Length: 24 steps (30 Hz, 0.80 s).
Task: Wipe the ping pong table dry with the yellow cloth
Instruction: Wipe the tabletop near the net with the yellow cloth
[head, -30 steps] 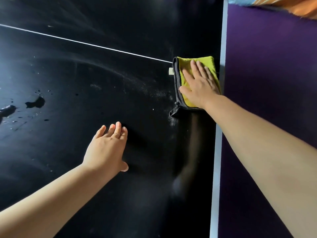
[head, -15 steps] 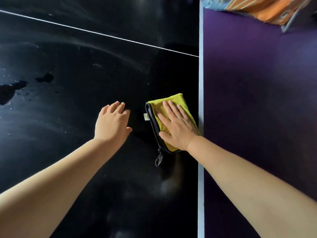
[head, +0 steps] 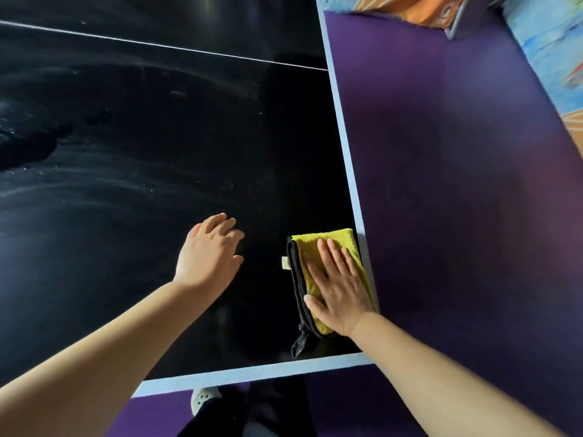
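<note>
The black ping pong table [head: 151,234] fills the left and middle of the head view, with a thin white centre line and pale edge bands. A folded yellow cloth [head: 342,239] with a black border lies near the table's near right corner. My right hand [head: 339,287] presses flat on it, fingers straight. My left hand [head: 209,252] rests on the bare table just left of the cloth, fingers straight. A wet patch [head: 30,143] and streaks show at the far left.
Purple floor [head: 473,200] runs along the table's right side and below its near edge. Colourful orange and blue material [head: 555,67] lies at the top right. A white shoe [head: 205,398] and dark trouser legs show under the near edge.
My right hand has drawn the cloth along the right edge from the centre line toward the near corner. My left hand stays on the table. The table's near edge has come into view.
</note>
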Each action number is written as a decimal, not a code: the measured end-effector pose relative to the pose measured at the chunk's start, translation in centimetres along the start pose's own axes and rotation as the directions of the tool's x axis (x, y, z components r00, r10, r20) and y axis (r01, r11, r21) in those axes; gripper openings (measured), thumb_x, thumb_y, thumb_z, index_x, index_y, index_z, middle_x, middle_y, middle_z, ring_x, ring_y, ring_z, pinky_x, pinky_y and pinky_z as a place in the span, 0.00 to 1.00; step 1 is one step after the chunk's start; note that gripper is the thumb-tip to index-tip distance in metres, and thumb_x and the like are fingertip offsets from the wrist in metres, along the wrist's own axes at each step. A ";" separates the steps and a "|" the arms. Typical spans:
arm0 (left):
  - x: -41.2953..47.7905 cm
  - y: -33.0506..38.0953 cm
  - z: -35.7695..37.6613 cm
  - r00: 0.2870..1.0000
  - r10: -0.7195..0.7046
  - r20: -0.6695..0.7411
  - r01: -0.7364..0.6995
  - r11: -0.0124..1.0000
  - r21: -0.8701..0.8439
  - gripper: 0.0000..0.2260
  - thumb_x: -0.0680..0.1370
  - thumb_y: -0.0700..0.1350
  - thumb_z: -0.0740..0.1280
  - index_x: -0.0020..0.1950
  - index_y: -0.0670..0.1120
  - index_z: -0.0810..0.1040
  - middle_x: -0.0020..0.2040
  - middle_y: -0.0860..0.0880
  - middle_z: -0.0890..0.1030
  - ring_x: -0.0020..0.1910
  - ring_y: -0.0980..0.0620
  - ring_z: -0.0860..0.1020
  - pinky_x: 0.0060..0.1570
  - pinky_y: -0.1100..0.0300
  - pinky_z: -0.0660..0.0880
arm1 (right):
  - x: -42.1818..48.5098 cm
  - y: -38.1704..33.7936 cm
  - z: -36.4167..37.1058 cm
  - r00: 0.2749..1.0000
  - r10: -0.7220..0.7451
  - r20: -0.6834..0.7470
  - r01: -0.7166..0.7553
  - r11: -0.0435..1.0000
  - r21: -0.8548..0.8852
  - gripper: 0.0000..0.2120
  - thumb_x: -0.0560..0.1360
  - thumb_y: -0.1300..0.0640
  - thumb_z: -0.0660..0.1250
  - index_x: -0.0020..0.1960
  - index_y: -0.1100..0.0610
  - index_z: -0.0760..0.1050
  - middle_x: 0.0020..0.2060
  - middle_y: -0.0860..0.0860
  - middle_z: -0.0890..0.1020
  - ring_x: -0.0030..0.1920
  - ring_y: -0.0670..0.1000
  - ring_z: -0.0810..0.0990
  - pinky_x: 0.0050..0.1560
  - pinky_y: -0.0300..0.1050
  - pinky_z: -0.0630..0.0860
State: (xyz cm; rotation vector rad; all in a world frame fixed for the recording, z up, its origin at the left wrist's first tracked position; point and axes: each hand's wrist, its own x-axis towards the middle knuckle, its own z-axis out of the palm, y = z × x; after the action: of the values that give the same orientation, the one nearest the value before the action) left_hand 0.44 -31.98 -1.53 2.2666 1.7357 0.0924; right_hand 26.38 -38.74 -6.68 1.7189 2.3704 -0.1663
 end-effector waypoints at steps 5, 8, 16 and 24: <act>-3.6 -0.9 -0.5 1.000 0.029 0.002 -0.029 0.999 -0.028 0.19 0.66 0.44 0.77 0.56 0.44 0.82 0.62 0.44 0.78 0.68 0.44 0.69 0.63 0.47 0.67 | -5.1 -5.6 0.5 0.957 0.286 0.041 -0.288 0.956 0.059 0.36 0.75 0.38 0.54 0.78 0.54 0.59 0.76 0.63 0.60 0.77 0.63 0.57 0.73 0.61 0.53; -4.6 -1.9 -1.1 0.999 0.031 0.010 -0.031 0.998 -0.049 0.19 0.65 0.44 0.77 0.55 0.45 0.82 0.61 0.44 0.79 0.67 0.43 0.70 0.62 0.46 0.68 | -4.6 -9.6 -0.1 0.854 0.513 0.091 -0.521 0.842 0.143 0.36 0.74 0.38 0.53 0.76 0.57 0.63 0.74 0.65 0.64 0.75 0.65 0.62 0.72 0.61 0.52; -2.3 -4.3 -1.3 0.999 -0.013 0.037 0.013 1.000 -0.004 0.21 0.70 0.48 0.73 0.62 0.47 0.78 0.68 0.47 0.73 0.72 0.47 0.63 0.68 0.50 0.60 | 4.3 -12.3 -2.2 0.585 0.783 0.213 -0.806 0.530 0.263 0.41 0.79 0.37 0.49 0.78 0.58 0.33 0.76 0.66 0.36 0.76 0.66 0.32 0.75 0.63 0.34; 6.5 -7.1 -2.5 0.989 -0.128 0.072 0.123 0.990 0.076 0.28 0.73 0.53 0.70 0.72 0.49 0.67 0.75 0.48 0.62 0.75 0.48 0.55 0.71 0.52 0.52 | 17.9 -8.9 -4.0 0.557 0.816 0.154 -0.815 0.500 0.294 0.40 0.78 0.38 0.52 0.80 0.59 0.41 0.77 0.67 0.41 0.77 0.68 0.37 0.75 0.64 0.36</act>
State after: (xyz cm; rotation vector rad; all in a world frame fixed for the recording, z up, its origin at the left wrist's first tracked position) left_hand -4.99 -23.68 -1.80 2.1716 1.8639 -0.0822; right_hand 12.23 -24.12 -7.27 2.8014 1.2821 -0.4158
